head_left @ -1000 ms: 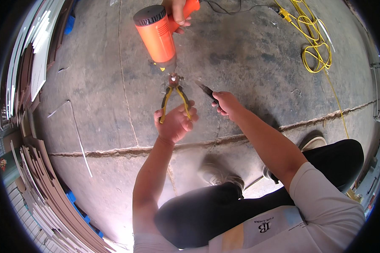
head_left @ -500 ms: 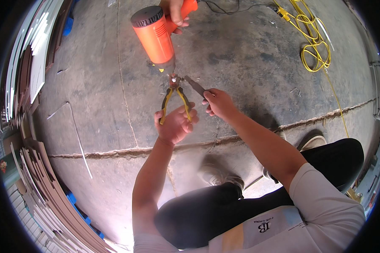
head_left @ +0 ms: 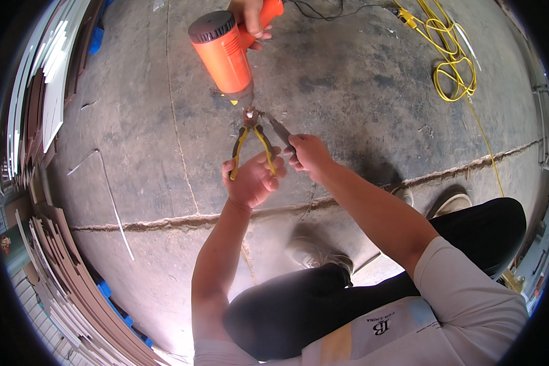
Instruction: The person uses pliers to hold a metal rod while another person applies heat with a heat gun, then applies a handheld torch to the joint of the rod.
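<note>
Fingers of the left hand (head_left: 253,183) grasp pliers (head_left: 240,144) near a heat gun (head_left: 224,64); the right hand (head_left: 310,154) clenches a dark tool (head_left: 280,130), best guided lightly and steadily.

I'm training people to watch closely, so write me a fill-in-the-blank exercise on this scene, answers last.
1. The pliers in the left hand have handles in black and ____.
2. The slim dark tool is held in the person's own ____.
3. The gun-shaped power tool, gripped by another person's hand, has an ____ body.
4. The coiled cable lies toward the picture's upper ____.

Missing words: yellow; right hand; orange; right.
</note>
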A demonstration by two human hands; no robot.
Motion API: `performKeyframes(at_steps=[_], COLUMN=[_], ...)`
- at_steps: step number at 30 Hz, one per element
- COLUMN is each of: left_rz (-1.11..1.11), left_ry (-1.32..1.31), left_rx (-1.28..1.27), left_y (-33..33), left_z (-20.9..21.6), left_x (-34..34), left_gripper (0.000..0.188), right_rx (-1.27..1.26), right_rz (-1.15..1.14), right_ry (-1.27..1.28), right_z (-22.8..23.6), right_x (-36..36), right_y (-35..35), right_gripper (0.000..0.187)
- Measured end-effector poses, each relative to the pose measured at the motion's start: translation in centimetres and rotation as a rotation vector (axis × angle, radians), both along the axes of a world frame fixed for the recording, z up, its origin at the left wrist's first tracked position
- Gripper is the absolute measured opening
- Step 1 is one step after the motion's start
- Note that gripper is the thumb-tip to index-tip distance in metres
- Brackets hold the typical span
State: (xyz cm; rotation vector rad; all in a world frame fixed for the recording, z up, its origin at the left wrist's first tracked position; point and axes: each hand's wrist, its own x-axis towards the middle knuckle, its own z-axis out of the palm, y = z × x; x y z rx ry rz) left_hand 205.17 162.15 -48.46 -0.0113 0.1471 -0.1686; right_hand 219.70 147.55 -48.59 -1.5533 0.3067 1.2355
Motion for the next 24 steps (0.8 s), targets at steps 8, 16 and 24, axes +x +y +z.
performKeyframes(at_steps=[8, 16, 24], left_rz=[0.005, -0.011, -0.015], left_ry=[-0.014, -0.011, -0.033], left_rx=[0.014, -0.003, -0.015], left_y=[0.0, 0.5, 0.2], left_z=[0.0, -0.7, -0.6], left_x=[0.0, -0.8, -0.7], left_gripper=[0.107, 0.110, 0.108], right_rx=[-0.050, -0.133, -0.317], right_rz=[0.049, 0.161, 0.370], right_ry=[0.019, -0.344, -0.670], right_z=[0.9, -1.9, -6.0], right_x=[-0.4, 1.0, 2.3], right_y=[-0.1, -1.8, -5.9], right_gripper=[0.028, 0.032, 0.030])
